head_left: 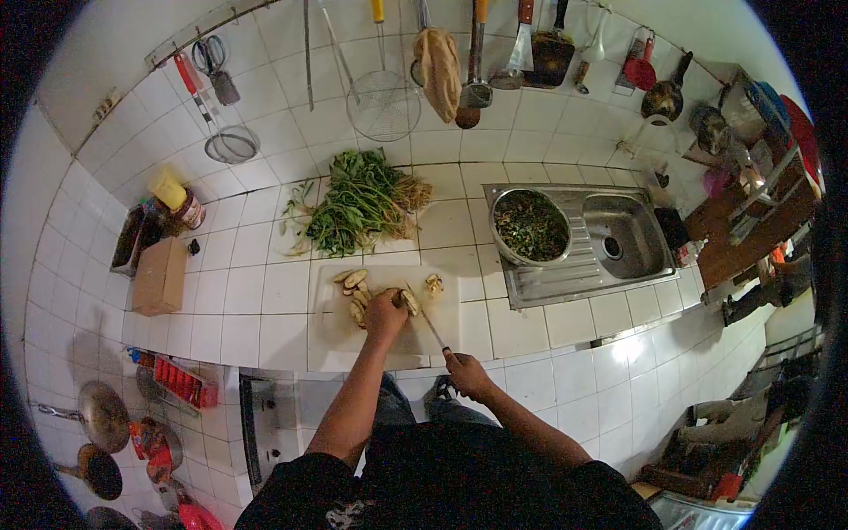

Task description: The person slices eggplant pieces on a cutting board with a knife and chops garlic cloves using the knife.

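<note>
Head view: on the cutting board (406,352), right of its middle, a pale vegetable piece (409,301) sits pinched in the fingers of the left hand (386,316). The right hand (468,375), just beyond the board's near right edge, is wrapped around the handle of a knife (432,327); whether the blade touches the piece I cannot tell. A slip of the blade could nick the left fingertips, since they sit so close to it; a loose pinch could let the piece roll. Cut pieces (357,278) at the board's left could get pushed aside by the left hand, being beside it. The held piece's long axis slants from far left to near right, roughly along the blade; the knife's tip points toward the board's far side, leaning left.
</note>
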{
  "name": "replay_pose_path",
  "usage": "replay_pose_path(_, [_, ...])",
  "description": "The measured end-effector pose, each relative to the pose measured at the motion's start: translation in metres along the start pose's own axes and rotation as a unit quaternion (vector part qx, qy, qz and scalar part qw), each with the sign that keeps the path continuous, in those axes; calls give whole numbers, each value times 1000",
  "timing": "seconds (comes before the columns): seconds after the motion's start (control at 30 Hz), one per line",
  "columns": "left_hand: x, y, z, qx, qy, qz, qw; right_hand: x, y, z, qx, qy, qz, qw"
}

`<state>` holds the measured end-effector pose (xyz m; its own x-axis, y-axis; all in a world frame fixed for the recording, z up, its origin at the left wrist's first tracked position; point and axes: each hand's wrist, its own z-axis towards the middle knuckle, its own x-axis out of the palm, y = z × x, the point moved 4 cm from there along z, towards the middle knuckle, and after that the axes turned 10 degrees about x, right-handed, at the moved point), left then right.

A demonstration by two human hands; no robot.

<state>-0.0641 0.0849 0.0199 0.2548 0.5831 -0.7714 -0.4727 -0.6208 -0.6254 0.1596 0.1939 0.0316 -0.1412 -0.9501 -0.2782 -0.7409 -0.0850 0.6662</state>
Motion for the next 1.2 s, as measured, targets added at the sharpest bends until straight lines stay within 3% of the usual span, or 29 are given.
replay_pose_path(0.13, [6,8,-1,43,-50,5,998,0,9,-6,8,-6,11,1000])
replay_pose_path(0.37, [12,13,3,32,-69,-29,997,-1,1,5,33,14,-18,999])
replay_pose_path(0.53, [9,8,4,-30,-75,-71,994,-15,9,5,55,44,-52,996])
replay_pose_path(0.77, [9,10,0,1,-108,-111,988,-22,17,8,53,41,-116,991])
replay_pose_path(0.93, [8,6,6,-31,-10,-35,999,-18,23,27,31,54,-141,988])
replay_pose_path(1.07, [11,9,5,-33,-27,-2,999,-12,36,41,-22,35,-150,988])
replay_pose_path(1.13, [0,2,1,-13,-86,-33,996,-13,45,27,7,47,-114,992])
replay_pose_path(1.2, [1,-1,0,-32,-70,-66,995,-17,31,14,87,54,-126,987])
